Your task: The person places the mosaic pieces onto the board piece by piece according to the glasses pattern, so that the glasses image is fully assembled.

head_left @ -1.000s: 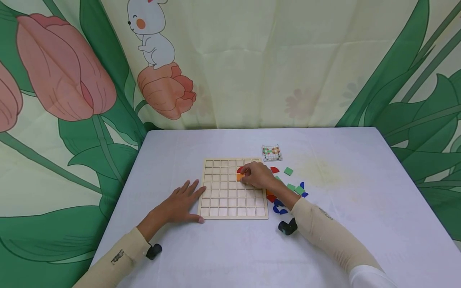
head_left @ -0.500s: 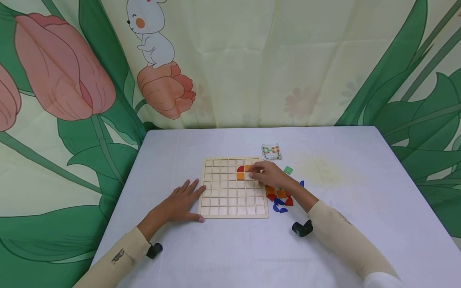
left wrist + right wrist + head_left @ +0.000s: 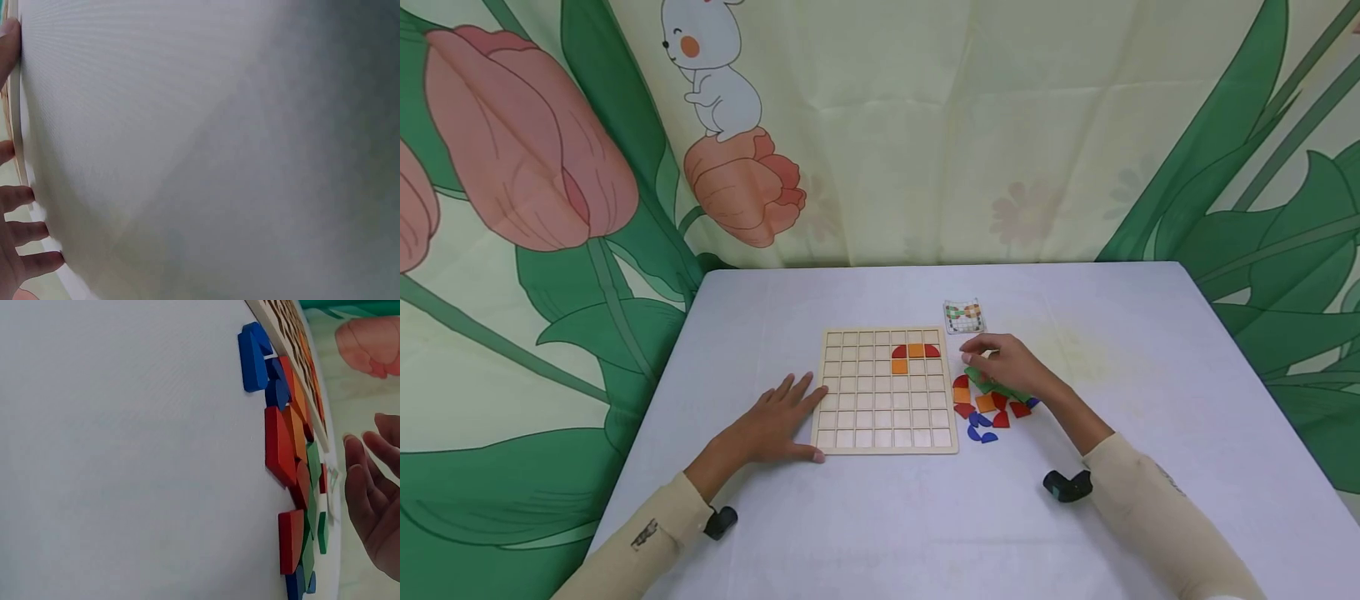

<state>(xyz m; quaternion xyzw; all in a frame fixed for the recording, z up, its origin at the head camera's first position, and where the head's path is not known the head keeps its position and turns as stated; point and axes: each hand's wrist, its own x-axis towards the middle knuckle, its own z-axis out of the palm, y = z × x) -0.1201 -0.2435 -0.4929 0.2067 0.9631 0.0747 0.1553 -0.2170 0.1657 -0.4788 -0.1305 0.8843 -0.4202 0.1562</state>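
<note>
Beside the board [image 3: 857, 400] edge, left hand [image 3: 772, 425] laid flat, right hand [image 3: 1007, 367] spread over bright pieces [image 3: 988, 404], wide table [image 3: 1150, 400] around.

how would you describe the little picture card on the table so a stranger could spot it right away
Start at the wooden grid board in the middle of the white table, then look just past its far right corner. The small pattern card lies there flat, beyond the right hand. Unlike the loose coloured pieces nearer the person, it is a thin pale card printed with a tiny grid picture.
</note>
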